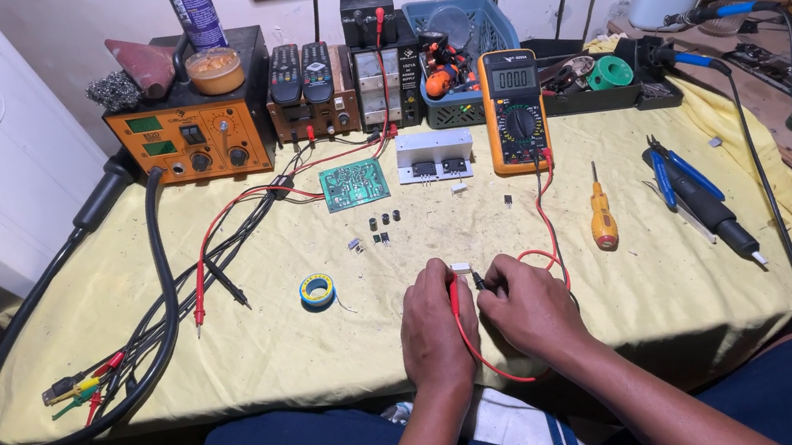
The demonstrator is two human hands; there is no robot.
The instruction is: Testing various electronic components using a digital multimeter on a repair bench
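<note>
Bare yellow cloth [261,355] lies open at lower centre-left of the frame, between the black hose [160,312] and the left hand [439,328]; only the small solder roll [317,290] sits at its upper edge. To the left, the red and black test leads [210,265] fan across the cloth and bar a low sweep. Right of the right hand [528,312], cloth is free up to the orange screwdriver [602,219] and, further right, the blue-handled pliers [678,180]. At upper centre, small loose components [379,230], the green circuit board [353,183] and the multimeter [514,109] crowd the way. The red probe wire [550,234] loops down just beside the right hand.
</note>
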